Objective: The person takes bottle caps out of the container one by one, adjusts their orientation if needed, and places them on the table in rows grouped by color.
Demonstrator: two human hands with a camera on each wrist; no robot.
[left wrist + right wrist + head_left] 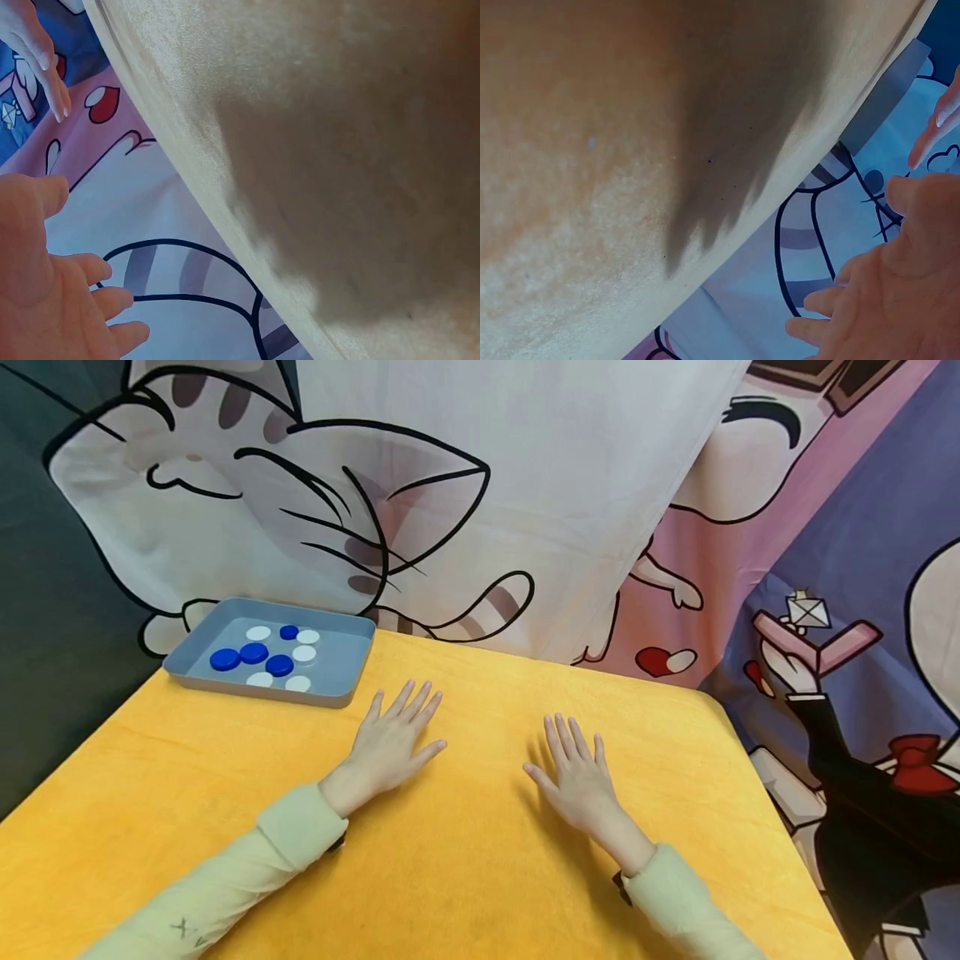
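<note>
Palm down with fingers spread, my left hand (386,747) hovers over the yellow table near the front right corner of a grey-blue tray (345,672). It holds nothing. To the right, my right hand (581,781) is also spread, with its shadow falling on the cloth beside it and nothing in its grasp. Inside the tray lie several flat round discs, some blue, such as the blue disc (253,652), and some white, such as the white disc (303,653). In the right wrist view, the tray's side (889,97) shows past the table edge.
A yellow cloth covers the table (465,860). Behind it hangs a white curtain (570,510) printed with a cartoon cat, reaching down to the table's back edge. On the right is a pink and purple printed cloth (825,568).
</note>
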